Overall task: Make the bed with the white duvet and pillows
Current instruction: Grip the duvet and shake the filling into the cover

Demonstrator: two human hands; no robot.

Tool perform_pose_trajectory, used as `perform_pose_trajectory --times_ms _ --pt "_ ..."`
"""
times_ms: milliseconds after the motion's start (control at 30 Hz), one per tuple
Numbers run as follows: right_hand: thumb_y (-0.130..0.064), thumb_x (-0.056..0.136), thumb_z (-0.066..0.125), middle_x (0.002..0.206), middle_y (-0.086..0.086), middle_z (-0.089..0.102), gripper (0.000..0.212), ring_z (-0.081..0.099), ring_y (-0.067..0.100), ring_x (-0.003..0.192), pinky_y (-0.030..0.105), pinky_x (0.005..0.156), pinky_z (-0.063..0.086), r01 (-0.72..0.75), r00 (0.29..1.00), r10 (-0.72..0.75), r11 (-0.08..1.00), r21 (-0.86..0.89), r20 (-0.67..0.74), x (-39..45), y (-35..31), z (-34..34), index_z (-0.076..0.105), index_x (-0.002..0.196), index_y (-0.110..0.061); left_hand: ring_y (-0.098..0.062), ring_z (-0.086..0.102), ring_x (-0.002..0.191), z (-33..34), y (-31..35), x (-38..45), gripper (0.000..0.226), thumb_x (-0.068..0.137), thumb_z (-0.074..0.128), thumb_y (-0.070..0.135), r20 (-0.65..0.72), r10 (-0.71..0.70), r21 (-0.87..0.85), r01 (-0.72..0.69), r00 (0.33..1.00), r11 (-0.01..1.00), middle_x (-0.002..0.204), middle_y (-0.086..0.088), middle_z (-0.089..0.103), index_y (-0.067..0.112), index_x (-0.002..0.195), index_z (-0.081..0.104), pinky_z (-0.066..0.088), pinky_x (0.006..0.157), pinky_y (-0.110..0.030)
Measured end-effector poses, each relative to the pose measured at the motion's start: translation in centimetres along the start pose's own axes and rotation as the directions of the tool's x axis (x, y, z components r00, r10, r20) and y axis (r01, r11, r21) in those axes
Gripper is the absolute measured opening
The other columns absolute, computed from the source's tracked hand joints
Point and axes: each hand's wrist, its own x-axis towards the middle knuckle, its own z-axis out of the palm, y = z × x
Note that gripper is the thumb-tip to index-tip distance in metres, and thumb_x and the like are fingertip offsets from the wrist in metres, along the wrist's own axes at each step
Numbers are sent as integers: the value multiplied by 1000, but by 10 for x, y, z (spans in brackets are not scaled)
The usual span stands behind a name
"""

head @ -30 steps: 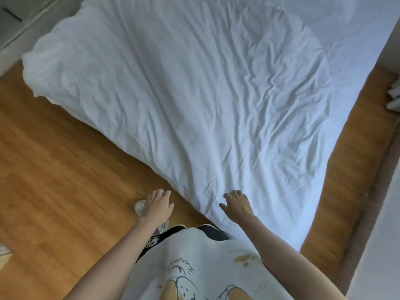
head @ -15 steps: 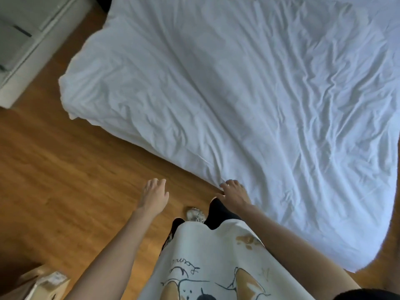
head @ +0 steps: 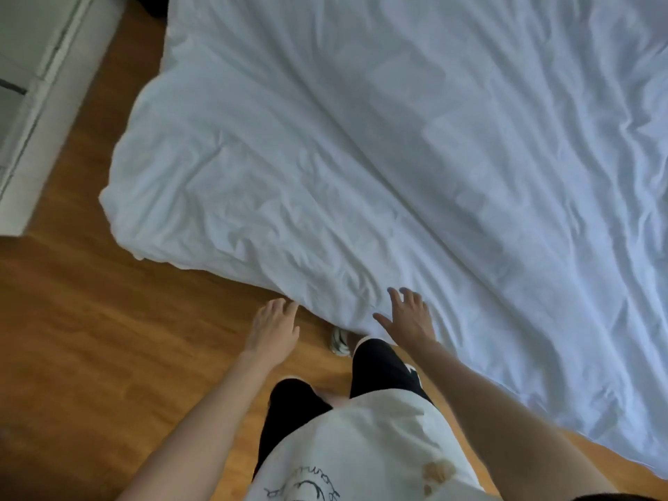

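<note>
Wrinkles may stay in the crumpled white cotton duvet (head: pixel 379 157), centre frame, since left hand (head: pixel 273 329) and right hand (head: pixel 410 318) hover spread, gripping nothing.

dim, soft daylight | bluish cast | motion-blurred edges | wide-angle bending

I see the white duvet (head: pixel 397 157) spread wrinkled across the bed, its near edge and corner draping to the floor
</note>
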Motion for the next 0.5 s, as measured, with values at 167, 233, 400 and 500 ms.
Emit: perform_pose_trajectory --times_ms 167,233,400,500 --pt "-68 85 50 157 16 17 92 18 34 144 46 118 19 -27 999 27 999 24 -17 93 -46 18 11 153 -19 -33 44 128 -9 -67 100 56 93 58 34 -97 46 65 -40 994 997 139 -18 46 7 140 43 40 104 -43" --pt "-70 81 54 156 16 19 97 19 35 144 49 117 20 -16 997 18 999 33 -70 123 -54 36 13 153 -18 -38 48 122 -3 -91 137 63 84 70 34 -174 106 100 -90 979 991 133 -23 49 4 135 49 44 100 -47" --pt "-72 72 57 145 23 38 98 36 41 133 56 109 30 -60 943 69 998 37 -327 186 -50 89 26 145 -13 -46 19 141 27 -163 229 97 76 69 55 -257 216 230 -157 942 960 152 -29 21 7 149 27 9 115 -56" --pt "-68 85 43 124 20 56 74 51 37 113 47 94 39 -47 837 37 999 -4 -546 213 -40 114 46 129 -8 -46 31 133 44 -197 279 94 76 56 71 -284 307 285 -226 908 932 146 -28 33 6 142 38 19 111 -58"
